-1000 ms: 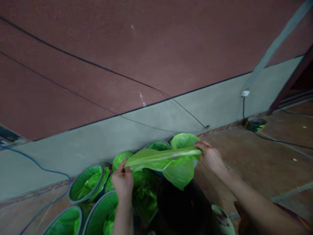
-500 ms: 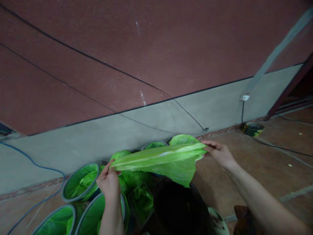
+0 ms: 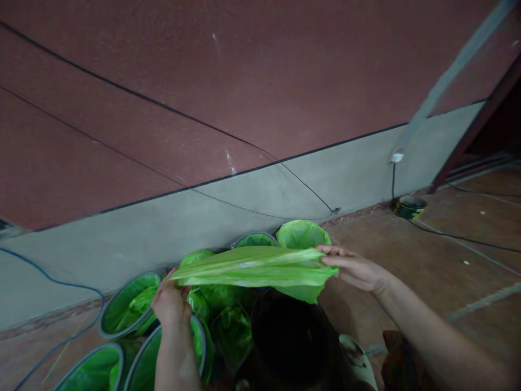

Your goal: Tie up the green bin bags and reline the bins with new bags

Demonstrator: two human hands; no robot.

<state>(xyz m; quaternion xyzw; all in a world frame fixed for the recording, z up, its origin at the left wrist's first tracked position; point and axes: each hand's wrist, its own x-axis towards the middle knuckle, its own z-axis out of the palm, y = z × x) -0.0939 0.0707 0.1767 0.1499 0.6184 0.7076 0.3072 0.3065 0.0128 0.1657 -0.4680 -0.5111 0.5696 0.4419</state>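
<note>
Both hands pinch a green plastic bag [image 3: 252, 269] stretched left to right — left hand [image 3: 171, 304] at its left end, right hand [image 3: 354, 269] at its right — above a dark bin [image 3: 293, 336].

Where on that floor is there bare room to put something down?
Bare tiled floor lies right of the right hand, between the wall and the black cable. A smaller strip lies left, by the blue cable. Crowded: green-lined buckets and a dark bucket under the stretched bag.

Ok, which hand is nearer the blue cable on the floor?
Left. The left hand pinches the green bag end nearer the blue cable; the right hand holds the opposite end.
</note>
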